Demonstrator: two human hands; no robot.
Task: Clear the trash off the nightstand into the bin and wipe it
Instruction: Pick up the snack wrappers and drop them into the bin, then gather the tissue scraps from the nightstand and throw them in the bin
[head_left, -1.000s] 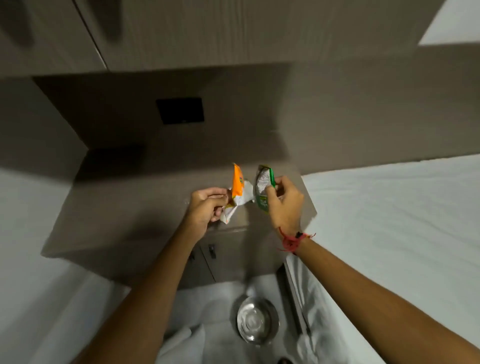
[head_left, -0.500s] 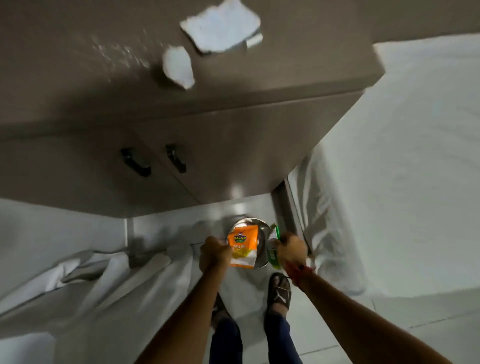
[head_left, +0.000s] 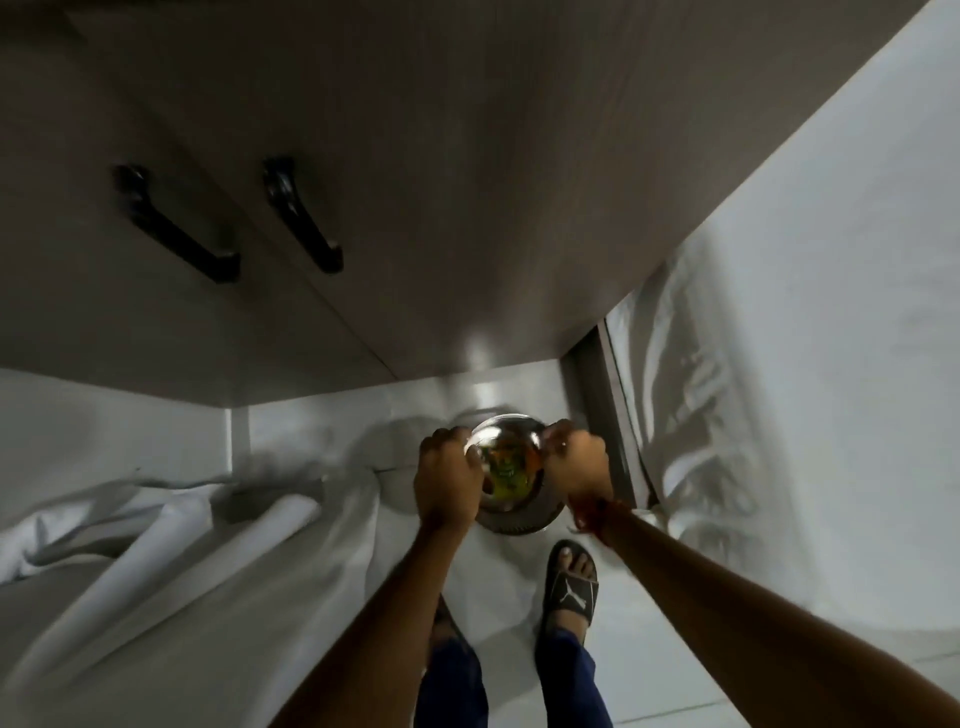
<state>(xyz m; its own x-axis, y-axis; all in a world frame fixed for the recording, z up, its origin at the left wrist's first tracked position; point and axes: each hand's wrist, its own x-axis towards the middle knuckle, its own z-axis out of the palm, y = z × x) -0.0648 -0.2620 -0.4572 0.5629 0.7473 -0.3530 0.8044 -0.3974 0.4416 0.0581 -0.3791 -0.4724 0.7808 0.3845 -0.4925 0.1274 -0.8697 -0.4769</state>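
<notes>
Bin (head_left: 511, 512) at lower centre of frame, small and metal, standing on the pale floor below the nightstand (head_left: 467, 182). Left hand (head_left: 448, 478) curled at its left rim, right hand (head_left: 575, 467) curled at its right rim; impossible to tell whether either grips anything, fingers hidden by knuckles and blur. Orange and green wrappers (head_left: 506, 465) showing inside the mouth, between the two hands. Sandalled foot (head_left: 570, 582) just below the bin, white bedding (head_left: 805, 312) at right. Likely risks: light wrappers springing back out if released too high, or the bin tipping from a knock at the rim. Nightstand top out of view, wiping apparently not yet done.
</notes>
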